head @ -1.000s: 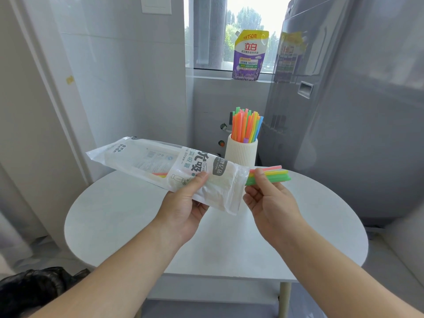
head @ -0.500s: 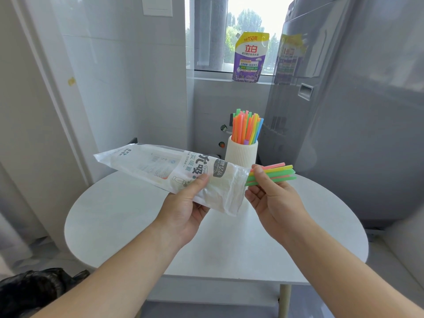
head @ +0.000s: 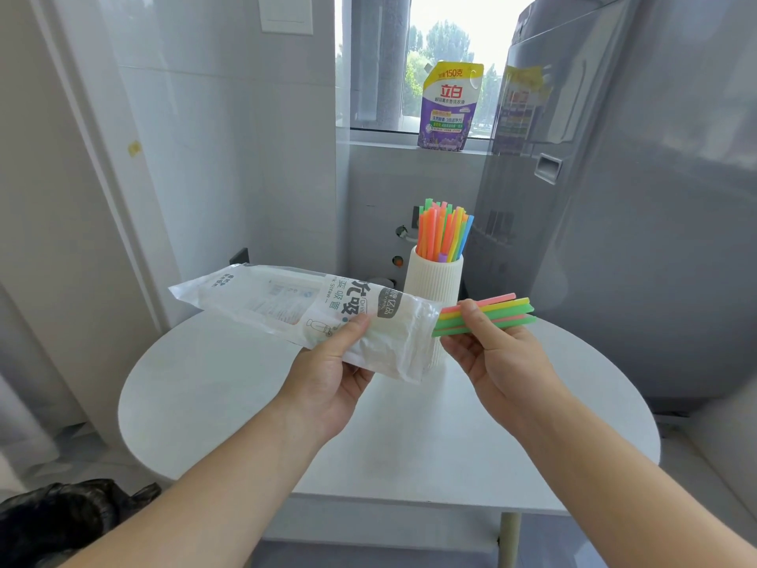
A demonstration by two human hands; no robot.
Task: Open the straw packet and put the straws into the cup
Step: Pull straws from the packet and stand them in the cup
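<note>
Grey appliance (head: 655,239), tall, fills right side of view; faint reflections on its face. White round table (head: 205,403) in front of it, seen from above, one pale leg visible below the near edge. Both forearms reach in over the table. Straw packet (head: 286,305), clear-and-white plastic with printed lettering, held up off the table, lying nearly level, its far end pointing left and slightly higher. Black bag (head: 61,514), crumpled, on the floor at lower left. Left hand (head: 332,379) grips the packet near its right end: thumb laid across the printed front, fingers curled beneath. Right hand (head: 495,362), palm up, pinches a small bundle of straws, thumb on top and fingers under. Purple-and-yellow pouch (head: 448,108) stands upright on the window ledge behind. Cup (head: 434,276), white, ribbed, tall, stands upright on the far part of the table; its lower half is partly hidden behind the packet's right end. Straws in the cup (head: 442,231), orange, green, pink, blue, stand upright and fan slightly above the rim. Held straws (head: 499,311), green, pink and yellow, lie nearly level, just to the right of the packet and in front of the cup; their left ends sit right at the packet's mouth, cannot tell whether fully clear of it. Small yellow sticker (head: 134,148) on the left wall.
</note>
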